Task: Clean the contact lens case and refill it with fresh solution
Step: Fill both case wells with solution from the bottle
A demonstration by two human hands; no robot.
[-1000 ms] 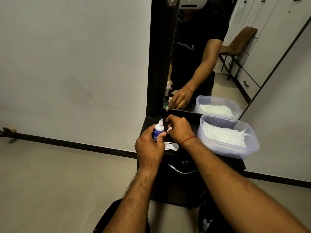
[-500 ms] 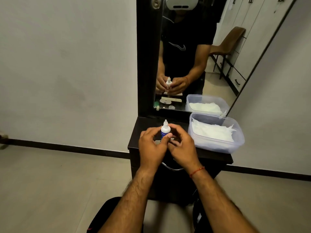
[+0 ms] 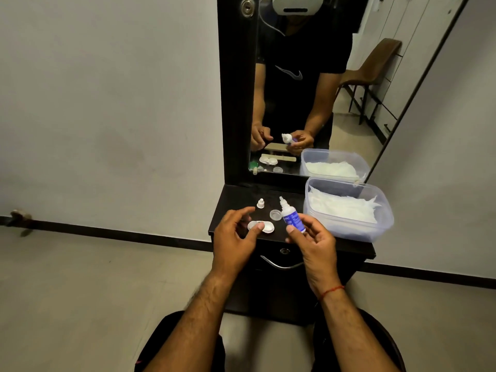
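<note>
Contact lens case lay on the counter beneath my left hand, fingers loosely apart, thumb steadying it. My right hand fingers clamped the uncapped solution bottle, probably ready for refilling.

White bottle, blue label

Bottle label txt too blurry to read.
</note>
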